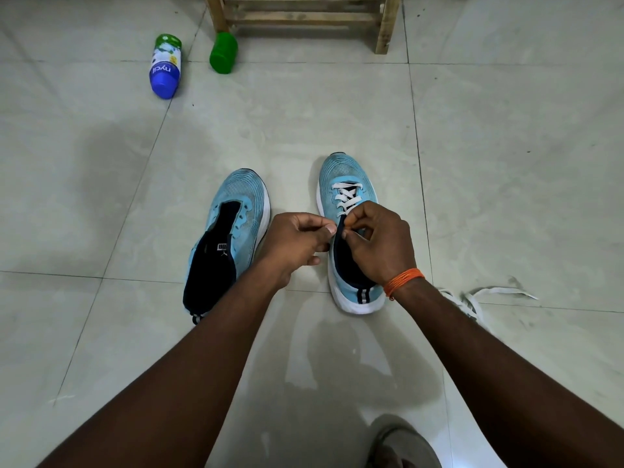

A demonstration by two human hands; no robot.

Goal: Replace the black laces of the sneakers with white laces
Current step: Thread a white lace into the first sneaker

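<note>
Two light blue sneakers stand side by side on the tiled floor. The left sneaker has no lace, and its dark tongue lies open. The right sneaker carries a white lace crossed through its front eyelets. My left hand is curled at the sneaker's left edge, its thumb and fingertips pinched together. My right hand pinches the white lace over the tongue. Another loose white lace lies on the floor behind my right forearm, partly hidden.
A blue and white bottle and a green bottle lie on the floor at the back left. A wooden stool stands at the back. A grey slipper shows at the bottom edge.
</note>
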